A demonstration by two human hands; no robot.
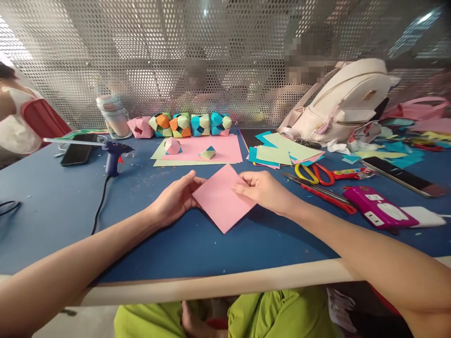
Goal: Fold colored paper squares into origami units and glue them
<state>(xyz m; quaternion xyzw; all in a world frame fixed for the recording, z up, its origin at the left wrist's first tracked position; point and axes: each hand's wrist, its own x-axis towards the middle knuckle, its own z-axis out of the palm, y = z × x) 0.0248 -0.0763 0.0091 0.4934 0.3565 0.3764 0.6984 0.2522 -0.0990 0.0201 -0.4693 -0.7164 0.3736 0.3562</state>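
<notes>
A square sheet of pink paper (222, 202) is held up over the table, one corner toward me. My right hand (262, 190) pinches its right side, thumb on top and fingers behind. At the left corner is my left hand (179, 195), thumb raised and fingers reaching behind the paper; whether they grip it is hidden. Beyond the hands lie a small pink folded-paper piece (172, 146) and a small green folded piece (208, 152), both on larger pink and green sheets (225, 146).
Folded paper balls (181, 125) line the back by a perforated metal screen. A glue gun (113, 157) with a cord lies left. Scissors (313, 174), a box cutter (324, 191), a purple power strip (380, 206), a phone (401, 176) and a backpack (345, 101) occupy the right.
</notes>
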